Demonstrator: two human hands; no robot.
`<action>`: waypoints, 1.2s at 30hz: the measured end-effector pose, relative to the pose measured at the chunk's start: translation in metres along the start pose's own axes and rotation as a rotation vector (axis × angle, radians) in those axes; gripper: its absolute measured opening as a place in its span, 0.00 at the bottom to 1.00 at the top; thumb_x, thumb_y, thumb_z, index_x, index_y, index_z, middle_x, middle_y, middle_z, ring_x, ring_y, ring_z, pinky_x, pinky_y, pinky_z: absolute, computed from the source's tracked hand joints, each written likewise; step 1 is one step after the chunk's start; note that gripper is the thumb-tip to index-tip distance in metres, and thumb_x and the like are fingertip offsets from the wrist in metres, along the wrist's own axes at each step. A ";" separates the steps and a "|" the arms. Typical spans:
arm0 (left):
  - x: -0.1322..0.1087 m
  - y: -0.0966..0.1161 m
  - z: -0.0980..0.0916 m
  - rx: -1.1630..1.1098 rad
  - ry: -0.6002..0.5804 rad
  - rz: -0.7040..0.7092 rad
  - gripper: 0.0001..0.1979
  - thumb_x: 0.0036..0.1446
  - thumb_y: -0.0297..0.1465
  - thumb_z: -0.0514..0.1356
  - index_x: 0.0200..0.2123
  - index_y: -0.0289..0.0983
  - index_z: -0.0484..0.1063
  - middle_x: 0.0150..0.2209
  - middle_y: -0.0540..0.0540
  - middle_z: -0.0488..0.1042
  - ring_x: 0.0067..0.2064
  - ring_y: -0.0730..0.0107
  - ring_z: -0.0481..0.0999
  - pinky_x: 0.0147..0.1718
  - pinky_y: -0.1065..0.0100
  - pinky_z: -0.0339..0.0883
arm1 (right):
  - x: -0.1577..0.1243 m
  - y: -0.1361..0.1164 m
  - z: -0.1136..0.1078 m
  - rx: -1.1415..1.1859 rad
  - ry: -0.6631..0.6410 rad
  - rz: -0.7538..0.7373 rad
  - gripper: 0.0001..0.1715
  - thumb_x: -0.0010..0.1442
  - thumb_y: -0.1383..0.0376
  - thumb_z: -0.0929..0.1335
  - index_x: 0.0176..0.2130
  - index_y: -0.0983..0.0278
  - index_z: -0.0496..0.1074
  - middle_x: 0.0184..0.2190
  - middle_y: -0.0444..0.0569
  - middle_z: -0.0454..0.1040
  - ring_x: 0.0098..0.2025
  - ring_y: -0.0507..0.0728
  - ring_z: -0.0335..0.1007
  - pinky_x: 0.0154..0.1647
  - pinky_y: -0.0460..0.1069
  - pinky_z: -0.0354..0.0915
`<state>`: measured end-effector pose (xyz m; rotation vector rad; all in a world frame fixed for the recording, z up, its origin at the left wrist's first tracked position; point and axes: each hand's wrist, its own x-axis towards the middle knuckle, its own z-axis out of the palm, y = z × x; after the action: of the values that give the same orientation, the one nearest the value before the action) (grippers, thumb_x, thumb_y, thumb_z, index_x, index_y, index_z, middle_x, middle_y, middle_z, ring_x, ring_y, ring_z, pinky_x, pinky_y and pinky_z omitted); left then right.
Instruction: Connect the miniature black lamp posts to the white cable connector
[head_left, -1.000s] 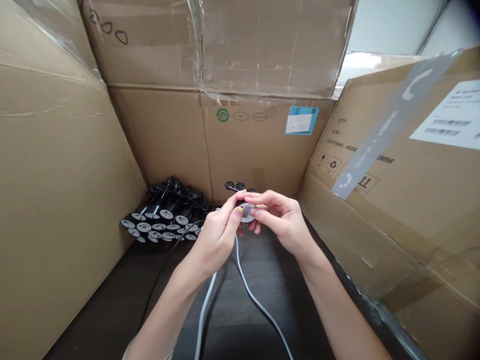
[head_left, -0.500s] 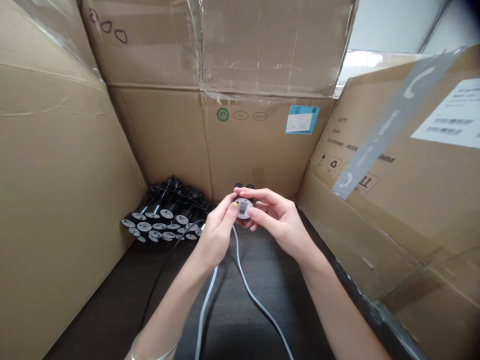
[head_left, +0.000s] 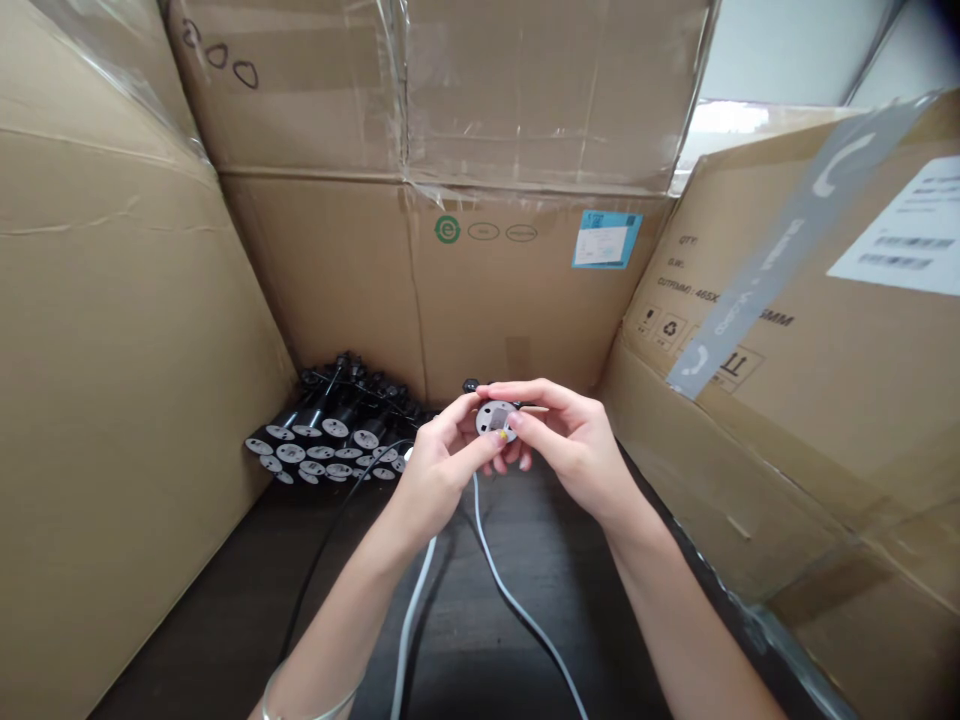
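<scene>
Between my two hands is a small black device with a round pale-grey end face (head_left: 490,416), turned toward me. The face shows small dark holes and a darker grey rectangle. My left hand (head_left: 442,462) closes around its left side, the thumb with a yellow nail pressing the face's lower edge. From the right, my right hand (head_left: 571,435) grips it, thumb on the face and index finger along the top. The remaining fingers curl behind and beneath it. Most of the device's body is hidden by my fingers; a black knob-like part (head_left: 471,385) shows above.
Several similar black devices with round grey ends (head_left: 330,452) lie stacked at the left. A black cable (head_left: 319,560) and white cables (head_left: 495,570) run over the dark tabletop (head_left: 480,650). Cardboard boxes stand left (head_left: 127,400), behind (head_left: 510,300) and right (head_left: 750,440).
The device has turned and shifted slightly right, so more of its round face shows. My left thumb has slid from the upper left of the face to its lower edge.
</scene>
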<state>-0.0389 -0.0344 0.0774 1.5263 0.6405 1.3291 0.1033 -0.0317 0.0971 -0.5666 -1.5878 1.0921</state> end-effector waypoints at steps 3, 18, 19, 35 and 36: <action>0.001 -0.003 0.000 -0.039 -0.025 -0.010 0.15 0.55 0.30 0.59 0.45 0.34 0.66 0.27 0.49 0.68 0.27 0.75 0.67 0.26 0.74 0.62 | -0.001 -0.001 -0.002 -0.005 0.016 0.000 0.11 0.57 0.70 0.66 0.40 0.63 0.74 0.33 0.47 0.76 0.23 0.50 0.70 0.21 0.45 0.65; 0.003 -0.006 -0.002 0.078 0.019 0.069 0.10 0.60 0.36 0.53 0.40 0.36 0.65 0.30 0.49 0.68 0.28 0.76 0.68 0.26 0.74 0.64 | 0.000 -0.001 0.012 -0.034 0.096 -0.059 0.05 0.56 0.69 0.68 0.35 0.64 0.75 0.40 0.47 0.75 0.24 0.47 0.69 0.22 0.41 0.68; 0.003 -0.006 -0.001 0.091 0.022 0.079 0.10 0.60 0.36 0.53 0.41 0.36 0.65 0.31 0.49 0.68 0.29 0.76 0.68 0.26 0.75 0.63 | 0.000 0.000 0.011 -0.040 0.108 -0.076 0.05 0.56 0.69 0.68 0.34 0.64 0.75 0.40 0.47 0.76 0.23 0.47 0.69 0.21 0.41 0.68; -0.002 0.008 -0.040 0.391 -0.178 -0.115 0.16 0.52 0.28 0.60 0.46 0.37 0.68 0.38 0.48 0.74 0.40 0.67 0.73 0.38 0.69 0.66 | -0.006 0.010 0.016 -0.771 -0.090 -0.206 0.10 0.57 0.69 0.66 0.40 0.58 0.72 0.57 0.44 0.58 0.23 0.45 0.62 0.31 0.49 0.66; -0.002 0.008 -0.041 0.385 -0.195 -0.126 0.14 0.52 0.28 0.60 0.43 0.36 0.69 0.37 0.47 0.74 0.40 0.66 0.73 0.38 0.69 0.66 | -0.006 0.010 0.016 -0.751 -0.106 -0.179 0.11 0.57 0.68 0.66 0.41 0.57 0.71 0.58 0.44 0.57 0.23 0.44 0.61 0.31 0.48 0.67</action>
<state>-0.0797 -0.0258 0.0808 1.8626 0.8867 0.9836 0.0882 -0.0381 0.0852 -0.8410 -2.0940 0.3656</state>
